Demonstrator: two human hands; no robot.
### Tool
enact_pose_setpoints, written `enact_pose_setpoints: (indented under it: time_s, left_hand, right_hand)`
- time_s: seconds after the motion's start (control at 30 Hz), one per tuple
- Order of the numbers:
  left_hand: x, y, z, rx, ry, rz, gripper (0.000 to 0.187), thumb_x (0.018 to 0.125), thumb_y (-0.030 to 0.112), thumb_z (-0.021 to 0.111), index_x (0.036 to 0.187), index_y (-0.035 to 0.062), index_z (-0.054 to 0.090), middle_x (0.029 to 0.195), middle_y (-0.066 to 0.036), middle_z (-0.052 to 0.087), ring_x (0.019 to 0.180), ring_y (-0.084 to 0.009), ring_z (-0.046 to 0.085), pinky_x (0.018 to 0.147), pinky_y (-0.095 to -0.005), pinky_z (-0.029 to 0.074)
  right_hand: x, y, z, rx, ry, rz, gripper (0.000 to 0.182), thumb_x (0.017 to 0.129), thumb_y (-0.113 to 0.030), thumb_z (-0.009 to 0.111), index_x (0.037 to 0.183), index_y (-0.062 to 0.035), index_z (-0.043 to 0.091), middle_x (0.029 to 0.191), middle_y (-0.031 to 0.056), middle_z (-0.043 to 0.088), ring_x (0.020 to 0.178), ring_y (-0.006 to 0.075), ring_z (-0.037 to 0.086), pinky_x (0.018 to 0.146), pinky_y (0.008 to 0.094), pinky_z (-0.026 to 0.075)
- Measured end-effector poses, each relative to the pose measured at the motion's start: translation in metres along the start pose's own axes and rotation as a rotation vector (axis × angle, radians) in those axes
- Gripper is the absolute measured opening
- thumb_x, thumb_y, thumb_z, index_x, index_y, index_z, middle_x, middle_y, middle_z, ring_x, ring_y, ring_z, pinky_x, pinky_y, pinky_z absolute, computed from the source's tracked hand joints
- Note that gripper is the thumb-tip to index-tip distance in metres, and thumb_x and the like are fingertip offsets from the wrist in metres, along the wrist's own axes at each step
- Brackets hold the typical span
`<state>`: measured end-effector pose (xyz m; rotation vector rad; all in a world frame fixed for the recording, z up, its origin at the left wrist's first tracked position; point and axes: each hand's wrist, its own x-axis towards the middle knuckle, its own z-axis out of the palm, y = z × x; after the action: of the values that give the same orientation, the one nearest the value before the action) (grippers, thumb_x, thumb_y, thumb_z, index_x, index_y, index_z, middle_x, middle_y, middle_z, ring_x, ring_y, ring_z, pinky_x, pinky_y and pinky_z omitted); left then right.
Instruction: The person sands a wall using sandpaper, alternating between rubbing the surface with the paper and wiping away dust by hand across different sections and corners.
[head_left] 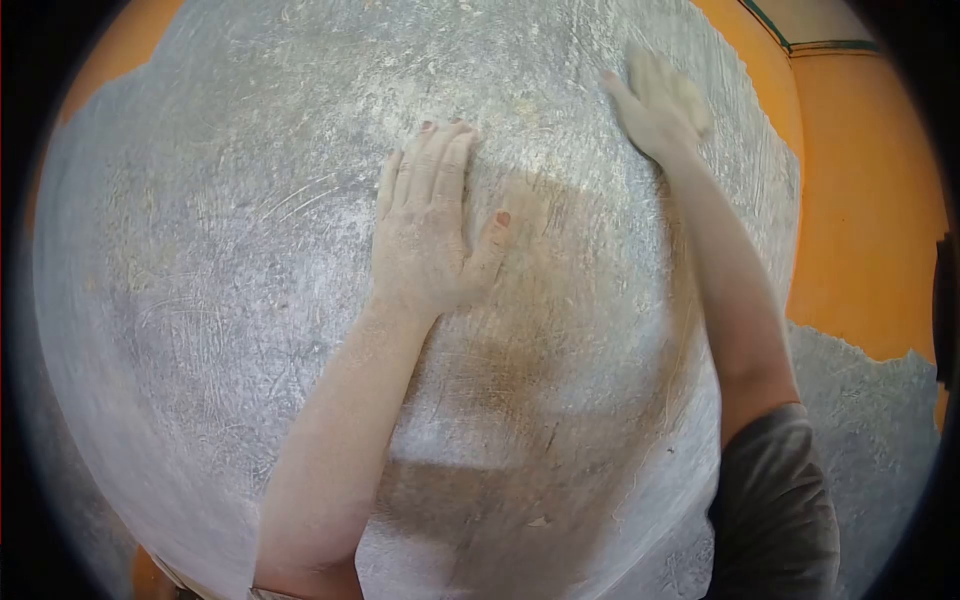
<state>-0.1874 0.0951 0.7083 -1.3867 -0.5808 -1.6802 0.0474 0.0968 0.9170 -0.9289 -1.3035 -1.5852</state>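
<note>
A wide grey, silvery surface [230, 250] with a rough, scratched texture fills most of the head view. My left hand [425, 230] lies palm down on it near the middle, fingers stretched upward and thumb held apart to the right. Higher up and to the right, my right hand [665, 105] is against the same surface. Slight blur softens its fingers, which point up with the thumb out to the left. Neither hand has an object in it, and both palms are hidden.
Orange wall [865, 200] shows along the right, past the grey layer's ragged edge, and at the upper left. A second grey patch [850, 430] is at the lower right. A dark green strip [830, 45] runs along the top right. Shadows of my arms cross the surface.
</note>
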Motion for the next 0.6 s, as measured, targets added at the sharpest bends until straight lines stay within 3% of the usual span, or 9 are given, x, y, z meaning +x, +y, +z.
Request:
enact_pose_setpoints:
  time_s: [0.07, 0.13, 0.27, 0.33, 0.43, 0.47, 0.53, 0.57, 0.6]
  left_hand:
    - [-0.002, -0.010, 0.008, -0.041, 0.141, 0.005, 0.067, 0.098, 0.045, 0.042, 0.146, -0.0020, 0.043, 0.149, -0.023, 0.046, 0.142, -0.0400, 0.040, 0.119, -0.0533, 0.028]
    - [-0.002, -0.015, 0.008, -0.109, 0.229, -0.018, 0.072, 0.099, 0.051, 0.040, 0.146, -0.0037, 0.042, 0.149, -0.025, 0.045, 0.142, -0.0403, 0.040, 0.119, -0.0535, 0.029]
    - [-0.007, -0.021, 0.002, -0.382, 0.268, -0.101, 0.081, 0.100, 0.061, 0.037, 0.145, -0.0063, 0.041, 0.147, -0.026, 0.045, 0.141, -0.0412, 0.041, 0.117, -0.0536, 0.032]
    - [-0.004, -0.026, -0.002, -0.402, 0.288, -0.098, 0.081, 0.101, 0.062, 0.037, 0.144, -0.0072, 0.041, 0.144, -0.026, 0.047, 0.139, -0.0423, 0.042, 0.116, -0.0532, 0.033]
    - [-0.011, -0.022, -0.002, -0.287, 0.273, -0.066, 0.080, 0.101, 0.061, 0.038, 0.142, -0.0084, 0.042, 0.139, -0.028, 0.050, 0.136, -0.0440, 0.045, 0.116, -0.0528, 0.034]
    - [-0.009, -0.023, -0.001, -0.291, 0.283, -0.060, 0.080, 0.101, 0.060, 0.038, 0.141, -0.0086, 0.043, 0.138, -0.029, 0.051, 0.135, -0.0444, 0.045, 0.115, -0.0531, 0.034]
    - [-0.009, -0.020, 0.000, -0.312, 0.299, -0.073, 0.079, 0.101, 0.060, 0.038, 0.140, -0.0088, 0.043, 0.137, -0.029, 0.052, 0.135, -0.0445, 0.046, 0.116, -0.0537, 0.034]
    - [-0.009, -0.019, -0.002, -0.329, 0.301, -0.093, 0.079, 0.101, 0.060, 0.038, 0.140, -0.0087, 0.044, 0.137, -0.029, 0.052, 0.135, -0.0443, 0.046, 0.116, -0.0540, 0.033]
    - [-0.009, -0.019, -0.003, -0.344, 0.307, -0.114, 0.079, 0.101, 0.060, 0.037, 0.140, -0.0086, 0.044, 0.137, -0.029, 0.052, 0.135, -0.0441, 0.046, 0.116, -0.0544, 0.033]
  right_hand:
    - [0.010, -0.087, -0.031, 0.019, -0.309, -0.025, 0.031, 0.095, -0.037, 0.057, 0.099, -0.0065, 0.064, 0.084, 0.0091, 0.064, 0.095, 0.0198, 0.061, 0.079, 0.0405, 0.051]
    - [-0.039, -0.128, -0.051, 0.110, -0.411, -0.305, 0.029, 0.092, -0.034, 0.057, 0.106, -0.0091, 0.061, 0.100, 0.0108, 0.061, 0.104, 0.0239, 0.059, 0.090, 0.0438, 0.047]
    - [-0.153, -0.088, -0.066, 0.535, 0.089, -0.796, 0.023, 0.079, -0.029, 0.069, 0.084, -0.0082, 0.062, 0.082, 0.0096, 0.059, 0.084, 0.0221, 0.057, 0.073, 0.0424, 0.049]
    - [-0.097, -0.097, -0.099, 0.013, -0.714, -0.513, 0.044, 0.086, -0.041, 0.062, 0.115, -0.0083, 0.059, 0.118, 0.0128, 0.056, 0.115, 0.0287, 0.049, 0.097, 0.0472, 0.039]
    - [-0.040, -0.024, -0.021, -0.285, -0.248, -0.171, 0.065, 0.099, -0.057, 0.041, 0.135, -0.0041, 0.054, 0.143, 0.0169, 0.052, 0.133, 0.0336, 0.047, 0.114, 0.0495, 0.033]
    - [-0.024, 0.002, 0.035, -0.098, 0.429, -0.203, 0.062, 0.101, -0.055, 0.038, 0.129, -0.0029, 0.057, 0.135, 0.0190, 0.056, 0.125, 0.0341, 0.052, 0.111, 0.0495, 0.037]
    - [0.021, -0.049, 0.003, 0.014, 0.012, 0.042, 0.058, 0.103, -0.048, 0.036, 0.135, -0.0031, 0.053, 0.136, 0.0196, 0.056, 0.127, 0.0346, 0.052, 0.113, 0.0502, 0.035]
    - [0.026, -0.078, -0.011, 0.051, -0.214, 0.020, 0.058, 0.103, -0.047, 0.036, 0.143, -0.0070, 0.046, 0.144, 0.0176, 0.051, 0.134, 0.0333, 0.046, 0.115, 0.0513, 0.033]
    - [0.022, -0.111, -0.031, 0.007, -0.376, -0.026, 0.050, 0.102, -0.045, 0.040, 0.138, -0.0103, 0.048, 0.133, 0.0147, 0.053, 0.126, 0.0300, 0.049, 0.106, 0.0504, 0.037]
